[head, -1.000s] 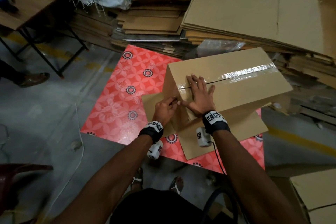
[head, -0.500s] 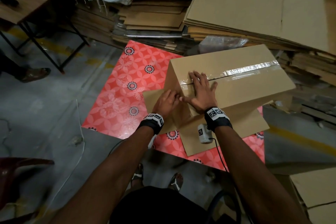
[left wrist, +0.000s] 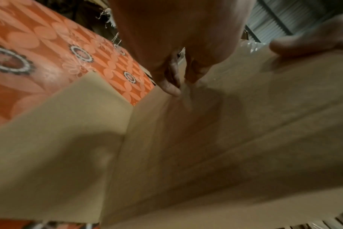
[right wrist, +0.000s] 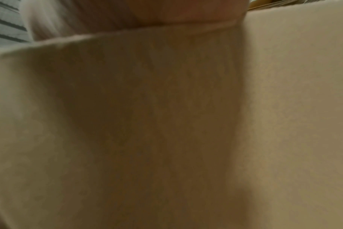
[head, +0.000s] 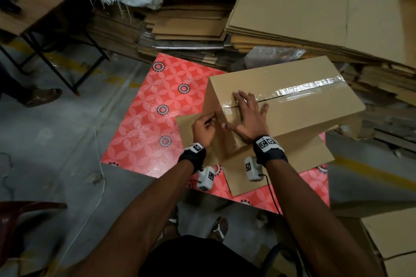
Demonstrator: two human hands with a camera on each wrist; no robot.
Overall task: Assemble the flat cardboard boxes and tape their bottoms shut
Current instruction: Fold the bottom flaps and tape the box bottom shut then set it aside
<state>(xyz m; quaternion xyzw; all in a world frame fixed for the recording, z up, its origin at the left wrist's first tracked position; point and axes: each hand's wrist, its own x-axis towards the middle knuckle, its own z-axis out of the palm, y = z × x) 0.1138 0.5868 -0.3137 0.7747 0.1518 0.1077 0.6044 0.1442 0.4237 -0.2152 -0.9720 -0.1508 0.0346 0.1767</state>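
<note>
Box (head: pixel 299 108), upturned, clear-taped seam (head: pixel 310 87).

Blurred cardboard box (right wrist: pixel 186 124) wall filling view, perhaps the palm (right wrist: pixel 186 10) above its edge

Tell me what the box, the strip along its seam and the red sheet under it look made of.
Box: brown cardboard, matte, probably corrugated like the flat stacks behind. Strip: clear plastic tape, glossy, glinting white. Red sheet: looks like printed plastic or laminate, with a slight sheen; exact material unclear.
</note>
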